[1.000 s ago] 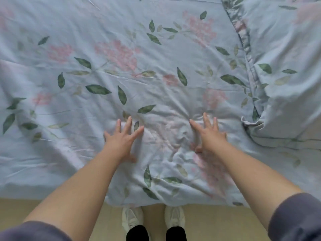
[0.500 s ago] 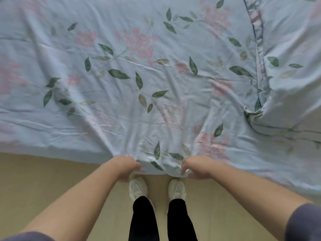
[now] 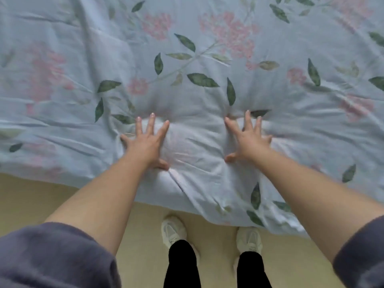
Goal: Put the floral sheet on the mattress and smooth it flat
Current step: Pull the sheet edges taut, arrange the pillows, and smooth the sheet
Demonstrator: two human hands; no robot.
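Floral sheet (image 3: 207, 90), one, beneath two empty splayed grips, left grip (image 3: 145, 142) and right grip (image 3: 248, 140); two shoes (image 3: 173, 230)

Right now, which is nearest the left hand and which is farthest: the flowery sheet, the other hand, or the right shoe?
1. The floral sheet: touching, pressed flat under the left hand.
2. The right hand: beside it to the right, also spread on the sheet.
3. The right shoe: down on the floor, lower and to the right.
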